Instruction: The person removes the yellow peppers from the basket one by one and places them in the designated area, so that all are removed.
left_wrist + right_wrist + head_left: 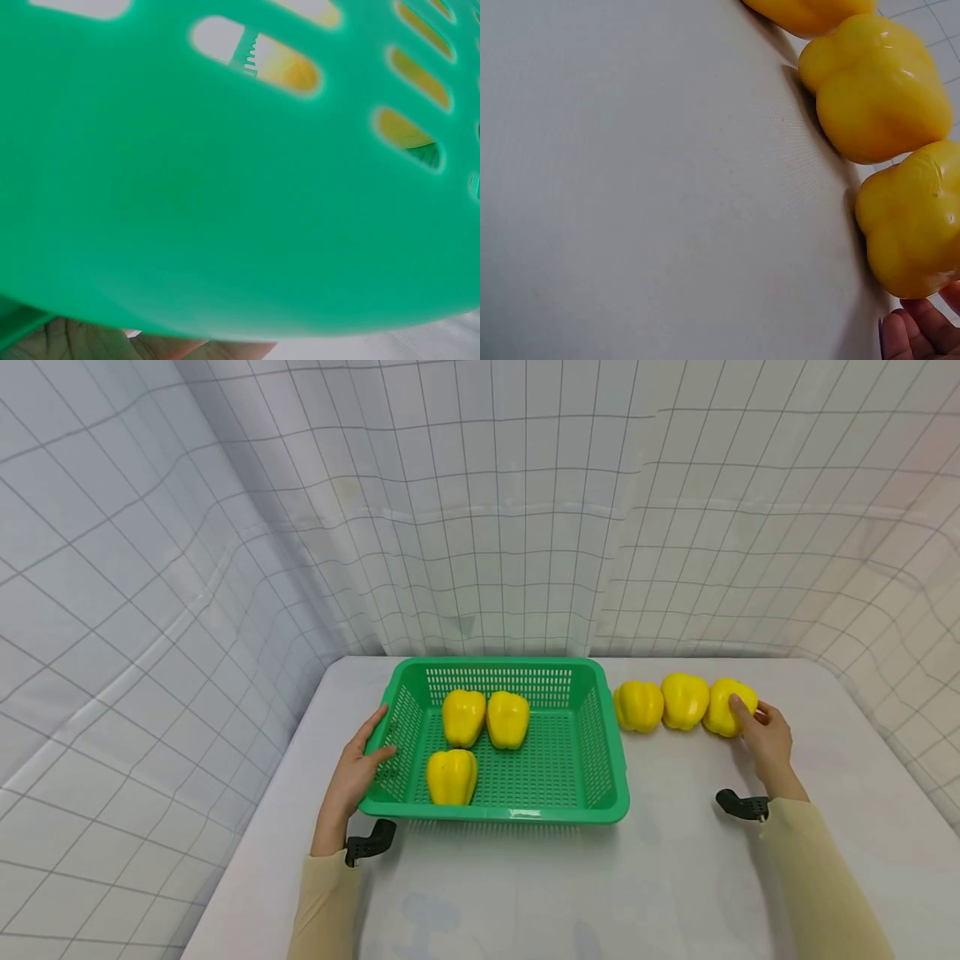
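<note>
A green plastic basket (495,814) with slotted walls stands on the table, and three yellow bell peppers (464,718) lie inside its left half. My left hand (352,777) grips the basket's left side, thumb over the rim and fingers along the outside. In the left wrist view the basket wall (187,195) hides most of that hand. To the right of the basket, three more yellow bell peppers sit in a row. At the rightmost bell pepper (722,714), my right hand (771,747) holds it with the thumb on its front and fingers at its right side.
The row's left bell pepper (639,706) stands close to the basket's right wall, with the middle bell pepper (685,701) beside it. A white grid-patterned curtain (510,527) hangs behind the white table (525,893). Black wrist mounts (741,805) sit at both wrists.
</note>
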The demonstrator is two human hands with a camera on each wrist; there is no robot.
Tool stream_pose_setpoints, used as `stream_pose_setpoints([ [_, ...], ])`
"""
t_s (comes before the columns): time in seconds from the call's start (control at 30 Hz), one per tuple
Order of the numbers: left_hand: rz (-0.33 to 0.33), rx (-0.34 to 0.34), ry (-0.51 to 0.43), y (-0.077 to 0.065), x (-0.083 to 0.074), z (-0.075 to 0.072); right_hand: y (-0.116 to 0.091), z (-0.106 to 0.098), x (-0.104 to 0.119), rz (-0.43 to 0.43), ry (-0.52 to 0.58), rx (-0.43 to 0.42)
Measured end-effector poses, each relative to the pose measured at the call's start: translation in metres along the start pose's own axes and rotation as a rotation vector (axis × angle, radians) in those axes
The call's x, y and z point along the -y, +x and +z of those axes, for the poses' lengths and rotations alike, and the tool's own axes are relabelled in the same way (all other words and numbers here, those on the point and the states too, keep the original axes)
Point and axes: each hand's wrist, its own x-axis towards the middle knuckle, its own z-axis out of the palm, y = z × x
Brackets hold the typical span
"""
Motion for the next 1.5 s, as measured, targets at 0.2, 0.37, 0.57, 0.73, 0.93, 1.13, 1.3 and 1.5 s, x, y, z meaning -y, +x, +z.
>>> stream_pose_setpoints([
  [0.2,-0.002,0.001,0.009,0.000,0.001,0.000,-0.002,0.000,0.001,-0.013,-0.023,0.017],
  [0.37,-0.007,0.003,0.010,0.001,0.000,-0.001,-0.002,0.000,0.001,-0.012,-0.040,0.015],
  [0.57,-0.015,0.000,0.005,0.001,-0.001,0.000,-0.002,0.000,0.000,-0.010,-0.041,0.006],
  [0.73,-0.011,-0.002,0.002,0.000,-0.002,0.000,-0.003,0.000,0.000,-0.005,-0.030,0.000],
  [0.93,-0.011,0.000,0.000,0.000,-0.001,0.000,-0.004,0.000,-0.001,0.008,-0.007,-0.009],
  [1.13,-0.010,0.002,0.001,0.000,-0.003,0.000,-0.005,0.004,-0.001,-0.010,0.044,-0.133],
  [1.3,-0.016,0.000,-0.002,0.000,-0.002,0.001,-0.007,0.006,0.004,-0.054,0.077,-0.274],
  [1.5,-0.012,0.001,0.003,-0.001,-0.003,0.000,-0.011,0.008,0.010,-0.127,0.149,-0.386],
])
